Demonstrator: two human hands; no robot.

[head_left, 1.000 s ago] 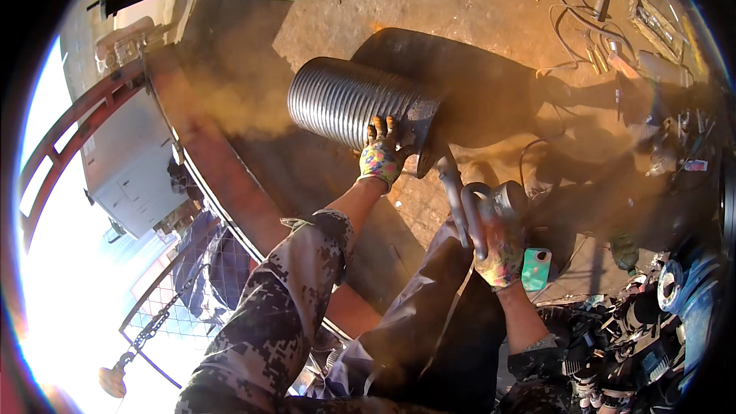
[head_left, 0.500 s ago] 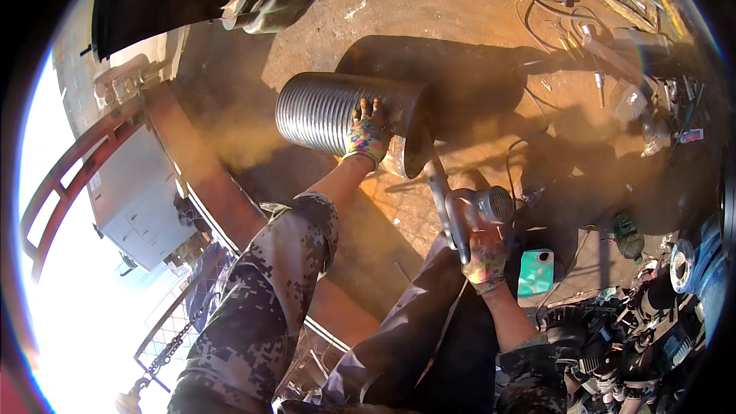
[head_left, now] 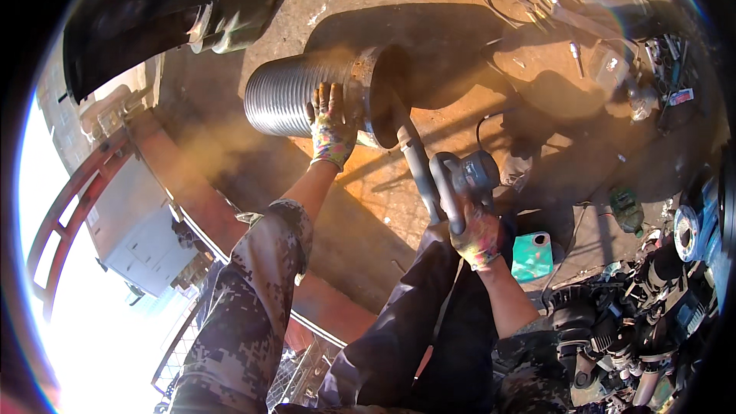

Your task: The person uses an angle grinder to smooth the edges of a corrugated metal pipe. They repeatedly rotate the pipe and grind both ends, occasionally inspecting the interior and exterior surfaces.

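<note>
Outdoors on a rusty steel plate, a worker's gloved left hand lies flat, fingers spread, against a ribbed metal cylinder lying on its side, steadying it rather than gripping; the right hand is clenched round the handle of an angle grinder, whose long nose reaches up to the cylinder's dark open end. Orange dust hangs in the air beside the ribbed wall. The bracing hand sits close to the grinder's working end, so a kick or a roll of the cylinder could, on this evidence, bring the tool across the glove; the power cable looping over the plate just behind the tool could also snag. A small teal can, squarish with a dark cap, stands by the worker's right knee; its label cannot be made out. A grey box-like cabinet sits at lower left
</note>
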